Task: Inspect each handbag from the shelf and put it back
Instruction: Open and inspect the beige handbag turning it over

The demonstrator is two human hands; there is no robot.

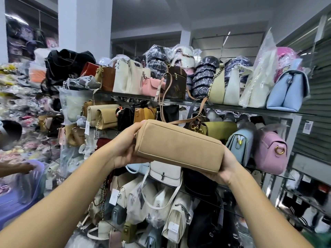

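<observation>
A person holds a tan handbag (179,145) in both hands in front of a rack of glass shelves (250,107). It is lifted clear of every shelf and tilted so that its flat underside faces the camera, with the right end lower than the left. The left hand (123,149) grips the bag's left end: the palm lies against the side and the fingers curl round it, one tip showing over the upper corner. The right hand (226,167) cups the lower right corner from below, with the thumb along the end. Its other fingers are hidden behind the bag, so how far they wrap cannot be told. A thin brown strap (179,121) runs just behind the top edge of the bag. On the top shelf stand a black bag (66,67), a brown monogram bag (176,83) and, at the far right, a light blue handbag (286,92). The shelf below carries an olive green bag (218,128) and a pink handbag (270,151) to the right of the held one. A white bag with a metal clasp (165,171) sits directly beneath it. At the left edge another person's hand (23,168) rests at the rim of a purple plastic basket (34,185).
</observation>
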